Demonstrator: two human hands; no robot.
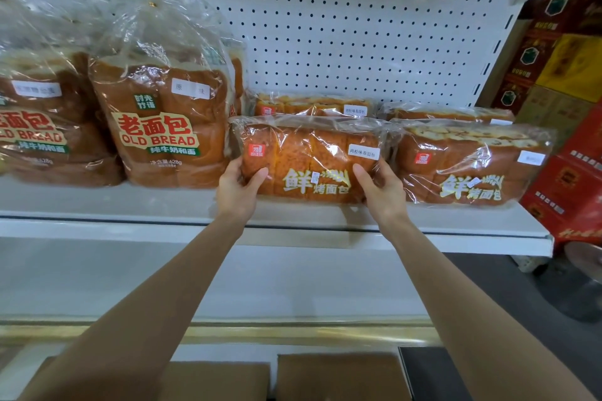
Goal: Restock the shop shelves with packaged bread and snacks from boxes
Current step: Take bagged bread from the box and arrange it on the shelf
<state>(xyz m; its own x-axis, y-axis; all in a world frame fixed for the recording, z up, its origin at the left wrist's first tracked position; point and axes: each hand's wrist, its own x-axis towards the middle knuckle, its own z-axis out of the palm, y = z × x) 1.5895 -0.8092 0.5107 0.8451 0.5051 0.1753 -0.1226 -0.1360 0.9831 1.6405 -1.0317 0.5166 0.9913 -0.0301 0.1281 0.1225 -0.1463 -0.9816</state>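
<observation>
On shelf (130, 205), clear-wrapped golden loaf (309, 159), white label (364, 152)

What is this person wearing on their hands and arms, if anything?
Nothing visible. The left hand and right hand are ungloved, with no rings, watch or bands, and the left forearm and right forearm are bare to the frame edge.

Your arms extend forward and upward, roughly parallel. Your left hand (239, 187) and right hand (379, 187) grip opposite ends of one bread pack (309, 156), thumbs on its front.
</observation>
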